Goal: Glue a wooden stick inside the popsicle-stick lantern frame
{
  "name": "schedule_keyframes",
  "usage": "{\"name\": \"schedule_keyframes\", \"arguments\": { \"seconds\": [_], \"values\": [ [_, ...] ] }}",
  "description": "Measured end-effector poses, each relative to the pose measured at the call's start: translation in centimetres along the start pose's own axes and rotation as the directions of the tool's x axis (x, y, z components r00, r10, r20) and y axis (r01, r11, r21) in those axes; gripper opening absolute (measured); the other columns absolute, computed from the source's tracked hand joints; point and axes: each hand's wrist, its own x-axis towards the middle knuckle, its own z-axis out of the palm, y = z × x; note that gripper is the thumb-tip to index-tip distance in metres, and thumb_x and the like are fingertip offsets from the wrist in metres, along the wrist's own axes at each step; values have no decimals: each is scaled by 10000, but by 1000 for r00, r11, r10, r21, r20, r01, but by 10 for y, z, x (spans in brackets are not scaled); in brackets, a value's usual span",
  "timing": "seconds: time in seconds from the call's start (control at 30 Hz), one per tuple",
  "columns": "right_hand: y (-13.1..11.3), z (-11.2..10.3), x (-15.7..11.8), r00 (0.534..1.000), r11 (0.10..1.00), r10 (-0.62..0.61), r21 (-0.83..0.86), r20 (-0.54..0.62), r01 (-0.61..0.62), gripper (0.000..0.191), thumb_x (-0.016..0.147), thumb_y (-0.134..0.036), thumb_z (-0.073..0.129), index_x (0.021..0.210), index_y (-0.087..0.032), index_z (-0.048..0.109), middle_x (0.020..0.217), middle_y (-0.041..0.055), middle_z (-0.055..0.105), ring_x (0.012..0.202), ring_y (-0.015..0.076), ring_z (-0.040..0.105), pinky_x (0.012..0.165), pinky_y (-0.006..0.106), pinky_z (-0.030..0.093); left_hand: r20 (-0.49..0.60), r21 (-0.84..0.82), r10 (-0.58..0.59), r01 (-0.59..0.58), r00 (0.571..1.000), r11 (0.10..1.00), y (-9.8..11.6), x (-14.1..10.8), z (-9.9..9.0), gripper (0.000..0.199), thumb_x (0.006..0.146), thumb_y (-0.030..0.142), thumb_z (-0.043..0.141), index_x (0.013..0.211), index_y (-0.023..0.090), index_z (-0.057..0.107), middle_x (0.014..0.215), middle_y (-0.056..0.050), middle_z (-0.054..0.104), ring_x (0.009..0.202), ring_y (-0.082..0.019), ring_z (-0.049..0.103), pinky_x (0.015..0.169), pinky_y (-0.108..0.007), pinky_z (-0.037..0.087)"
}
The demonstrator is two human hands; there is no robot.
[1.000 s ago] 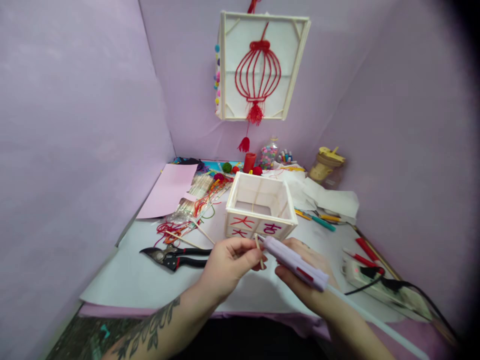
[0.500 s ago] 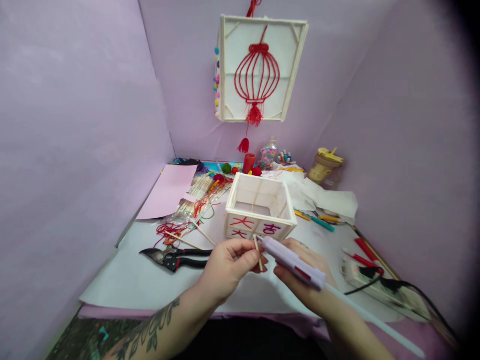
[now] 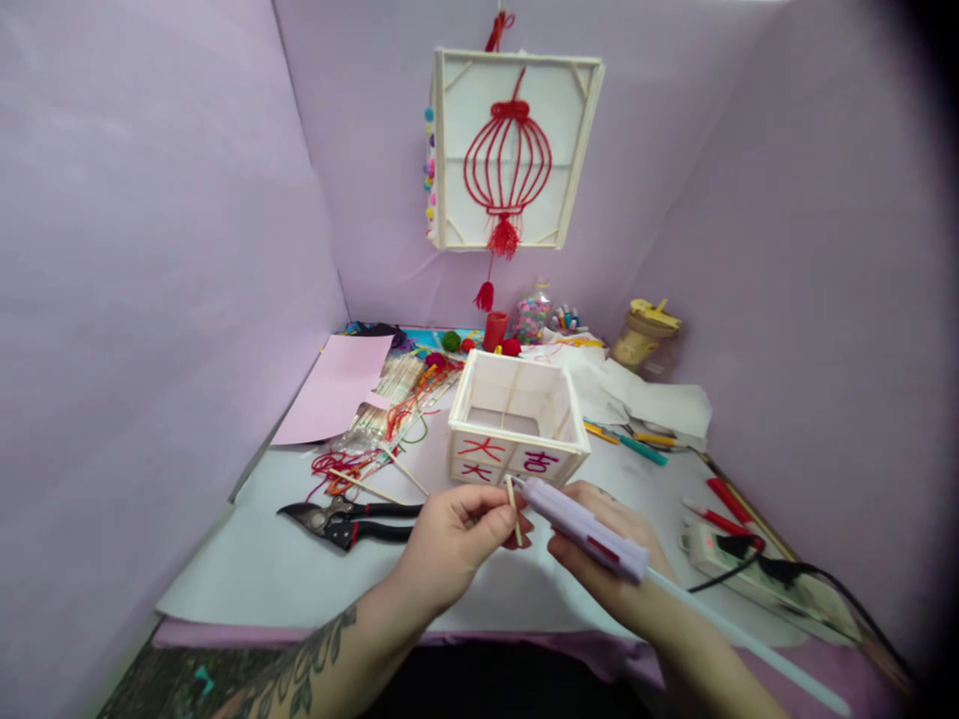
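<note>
While both hands grip, one stick [image 3: 513,496], one glue gun [image 3: 580,524], two lanterns.

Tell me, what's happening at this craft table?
A person's left hand pinches a short wooden stick while the right hand holds a lilac glue gun, its nozzle at the stick's upper end. Just behind stands an open-topped stick-framed box with red characters; black cutters lie to the left.

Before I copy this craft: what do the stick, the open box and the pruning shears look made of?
Stick in the left hand: pale, matte, probably bamboo or wood. Box: similar pale strips framing white panels, likely paper, with red thread characters. Shears: dark metal blades, black-and-red grips, seemingly plastic.
</note>
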Motion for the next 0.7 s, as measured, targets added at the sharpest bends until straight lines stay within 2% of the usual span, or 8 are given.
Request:
{"name": "schedule_keyframes", "arguments": {
  "seconds": [0.17,0.3,0.47,0.7],
  "values": [
    [-1,0,-1,1000,1000,2,29,2,-2,42,913,-284,586,927,-244,588,802,-8,645,671,130,617,583,238,481,-15,57,4,-3,1000,998,-1,0,-2,278,829,386,673,714,134,700,664,-33,663,656,-128,594,662,-228,479],
    [0,0,-5,998,997,57,56,33,-59,66,912,-287,589,950,-233,600,814,11,643,681,143,608,604,259,482,-33,76,3,0,999,997,-1,0,-2,277,824,387,670,710,136,693,662,-32,661,659,-133,599,665,-232,485],
    [0,1,-6,995,995,53,79,79,-60,97,926,-274,565,999,-225,606,844,27,657,728,156,621,642,277,492,-63,69,-4,9,998,998,-1,1,0,251,799,365,690,686,141,682,645,-29,656,640,-135,598,658,-237,488],
    [5,5,-12,992,990,105,85,70,-111,104,916,-306,591,981,-226,605,850,32,638,724,163,605,649,291,496,-155,25,-17,21,988,999,-4,0,0,238,717,364,777,724,147,678,629,-20,663,602,-131,599,612,-231,481]
  ]
}}
